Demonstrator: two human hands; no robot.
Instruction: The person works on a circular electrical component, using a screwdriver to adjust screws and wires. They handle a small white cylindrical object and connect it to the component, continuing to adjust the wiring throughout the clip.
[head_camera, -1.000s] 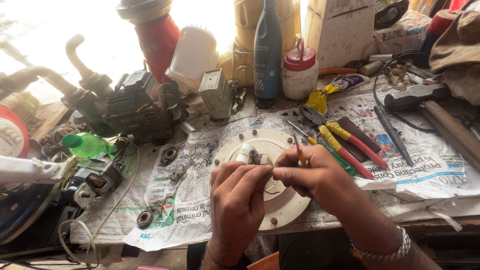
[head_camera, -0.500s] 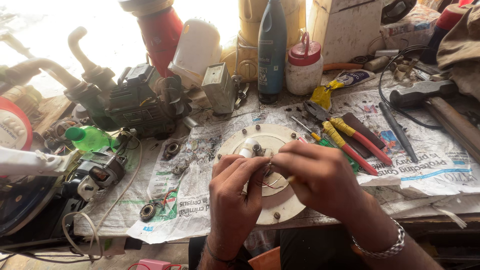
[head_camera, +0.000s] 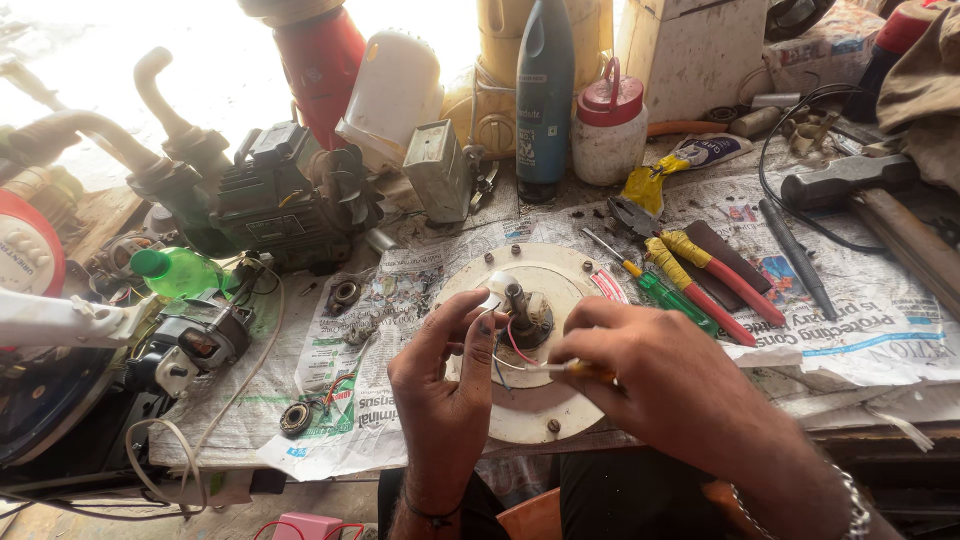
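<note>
the left hand (head_camera: 445, 375) pinches thin wires (head_camera: 497, 345) just left of the upright shaft (head_camera: 516, 300) on the white round plate (head_camera: 565, 275), while the right hand (head_camera: 660, 375), equally near, grips a small tool (head_camera: 575, 368) pointing leftward toward them.

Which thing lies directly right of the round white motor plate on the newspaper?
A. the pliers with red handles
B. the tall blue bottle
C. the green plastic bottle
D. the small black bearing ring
A: the pliers with red handles lie just right of the round white motor plate.

Cream round plate (head_camera: 560, 275), red-and-yellow pliers (head_camera: 700, 265), green bottle (head_camera: 180, 272) (red jar lid (head_camera: 610, 100)).
</note>
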